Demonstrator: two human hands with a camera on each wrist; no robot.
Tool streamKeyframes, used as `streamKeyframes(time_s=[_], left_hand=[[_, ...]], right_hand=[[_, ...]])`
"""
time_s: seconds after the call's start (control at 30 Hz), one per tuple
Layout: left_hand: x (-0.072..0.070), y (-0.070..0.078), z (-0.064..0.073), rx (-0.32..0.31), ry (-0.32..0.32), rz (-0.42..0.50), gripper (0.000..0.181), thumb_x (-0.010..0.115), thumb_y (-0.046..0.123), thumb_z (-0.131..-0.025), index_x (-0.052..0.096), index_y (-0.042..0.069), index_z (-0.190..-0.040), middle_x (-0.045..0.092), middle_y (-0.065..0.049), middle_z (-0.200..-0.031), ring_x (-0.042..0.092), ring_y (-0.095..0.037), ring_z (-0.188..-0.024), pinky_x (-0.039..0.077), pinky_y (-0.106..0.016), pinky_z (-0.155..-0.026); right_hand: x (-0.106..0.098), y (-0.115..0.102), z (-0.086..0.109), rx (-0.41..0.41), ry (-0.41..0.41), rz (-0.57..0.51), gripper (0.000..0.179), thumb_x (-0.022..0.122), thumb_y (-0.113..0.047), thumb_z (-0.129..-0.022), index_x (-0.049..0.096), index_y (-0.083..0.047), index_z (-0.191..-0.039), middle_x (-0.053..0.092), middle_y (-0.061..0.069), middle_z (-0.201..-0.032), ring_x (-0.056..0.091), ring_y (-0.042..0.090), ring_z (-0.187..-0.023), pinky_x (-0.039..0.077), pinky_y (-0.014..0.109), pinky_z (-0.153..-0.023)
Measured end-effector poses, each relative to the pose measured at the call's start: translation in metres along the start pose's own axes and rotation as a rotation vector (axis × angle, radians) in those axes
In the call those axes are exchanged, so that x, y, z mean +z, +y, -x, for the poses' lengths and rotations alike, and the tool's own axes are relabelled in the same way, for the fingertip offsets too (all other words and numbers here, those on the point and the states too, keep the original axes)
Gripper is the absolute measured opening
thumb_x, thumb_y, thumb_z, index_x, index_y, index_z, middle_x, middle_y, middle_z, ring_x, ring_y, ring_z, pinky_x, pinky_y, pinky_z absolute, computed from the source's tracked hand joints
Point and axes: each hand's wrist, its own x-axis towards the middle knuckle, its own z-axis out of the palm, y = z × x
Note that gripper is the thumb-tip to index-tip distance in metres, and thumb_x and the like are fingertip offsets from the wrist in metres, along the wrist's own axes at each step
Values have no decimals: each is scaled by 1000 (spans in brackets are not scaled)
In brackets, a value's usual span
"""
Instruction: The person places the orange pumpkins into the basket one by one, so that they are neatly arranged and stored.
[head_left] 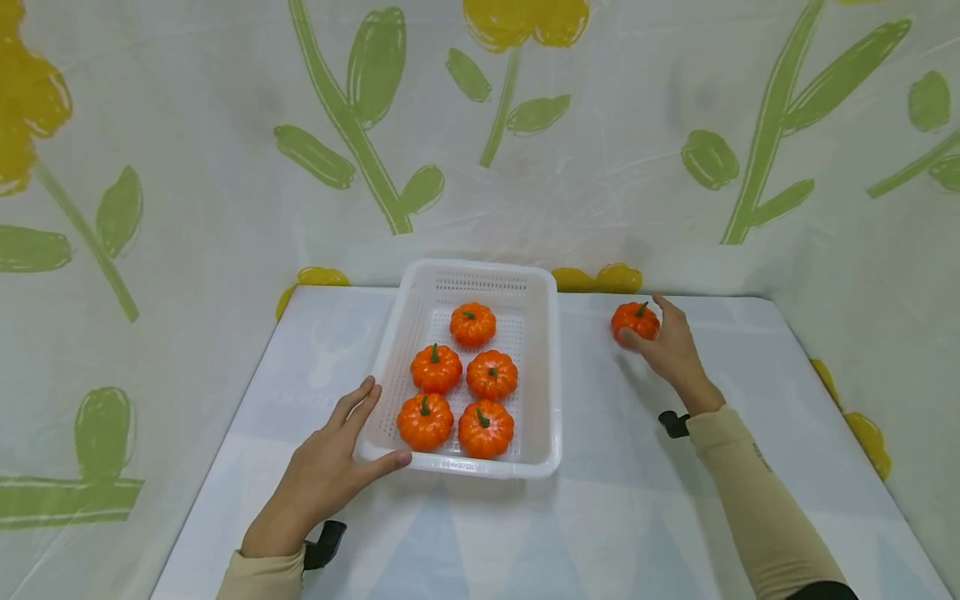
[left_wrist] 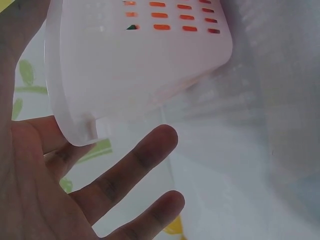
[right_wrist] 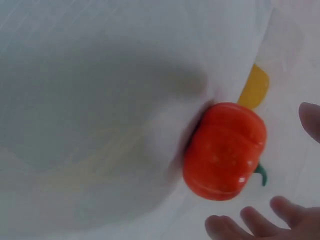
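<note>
A white plastic basket (head_left: 551, 392) stands on the table and holds several small orange toy pumpkins (head_left: 492, 374) with green stems. My left hand (head_left: 324, 473) is at its near left corner, thumb by the front rim and fingers along the left side. Two of those fingers stretch out free below the basket wall (left_wrist: 145, 65) in the left wrist view. Right of the basket, one more pumpkin (head_left: 628, 321) sits near the table's back edge. Around it my right hand (head_left: 671, 346) is spread. In the right wrist view, a gap shows between the fingers (right_wrist: 260, 222) and this pumpkin (right_wrist: 225, 151).
The white table (head_left: 600, 517) has a pale blue pattern. Behind and beside it hangs a white cloth (head_left: 615, 192) printed with green stems and yellow flowers. A dark wrist camera (head_left: 324, 543) is on the left wrist, another (head_left: 673, 423) on the right.
</note>
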Motion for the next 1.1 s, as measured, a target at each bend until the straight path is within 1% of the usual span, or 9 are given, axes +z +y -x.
streamKeyframes(time_s=[0.1,0.3,0.5,0.63,0.73,0.83,1.1], left_hand=[[0,-1,2,-2,1,8,102,50,81,-69,17,29,-150,10,13,-154,46,-35,-123,43,-60,-87],[0,0,1,-8,0,8,102,49,81,-68,17,30,-150,10,13,-154,46,-35,-123,42,-60,-87],[0,2,1,-32,-16,0,103,49,83,-67,16,30,-150,10,11,-155,45,-35,-123,42,-61,-87],[0,2,0,-42,-21,-6,104,48,83,-67,15,30,-150,10,10,-155,45,-36,-123,42,-62,-87],[1,3,0,-44,-20,-4,104,48,83,-67,15,31,-150,10,11,-155,45,-35,-124,42,-62,-88],[1,3,0,-40,-18,-2,104,48,83,-67,15,30,-150,9,11,-155,44,-35,-124,42,-62,-88],[2,4,0,-53,-22,-11,105,48,84,-66,13,31,-150,9,10,-155,44,-35,-124,42,-62,-88]], right_hand=[[4,5,-3,17,-40,16,93,63,-45,-85,10,-3,-149,16,28,-148,23,45,-132,24,61,-104],[8,13,-6,33,-63,26,84,61,-44,-87,20,3,-145,24,28,-144,31,43,-125,28,59,-103],[9,15,-5,67,-26,34,80,62,-45,-87,27,3,-140,23,28,-143,31,42,-124,28,57,-104],[9,17,-4,75,3,31,72,63,-38,-87,32,3,-137,23,28,-142,33,43,-123,29,55,-104],[10,19,-3,87,15,19,70,64,-34,-87,31,2,-137,24,28,-140,35,42,-121,32,54,-103],[10,20,-1,98,26,1,73,64,-33,-87,29,1,-140,23,28,-139,36,42,-120,35,54,-101],[12,23,0,111,57,-13,80,66,-38,-85,26,-1,-144,21,28,-138,38,42,-116,37,54,-99]])
